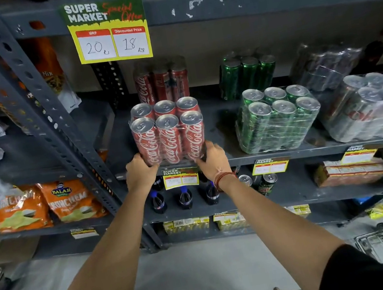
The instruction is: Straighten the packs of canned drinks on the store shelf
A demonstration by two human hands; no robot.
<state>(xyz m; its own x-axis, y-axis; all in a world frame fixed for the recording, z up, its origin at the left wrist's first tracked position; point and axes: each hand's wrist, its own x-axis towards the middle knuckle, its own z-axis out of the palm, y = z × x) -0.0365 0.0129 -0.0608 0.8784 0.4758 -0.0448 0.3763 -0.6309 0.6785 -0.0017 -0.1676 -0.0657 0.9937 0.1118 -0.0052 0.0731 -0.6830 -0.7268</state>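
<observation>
We've got left hand (140, 169) and right hand (211, 158) clamped on the red can pack (169, 135) at the shelf (276, 154) front edge; shrink-wrap is slick, so uneven pulling risks tipping it off.

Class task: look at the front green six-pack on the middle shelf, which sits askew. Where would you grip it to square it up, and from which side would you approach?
Grip the green six-pack low on its two short side walls, one hand each side, reaching in from the open shelf front. It is a squat shrink-wrapped block with bare shelf on its left, so there is room there; the silver pack on its right sits closer, so that side looks tighter.
</observation>
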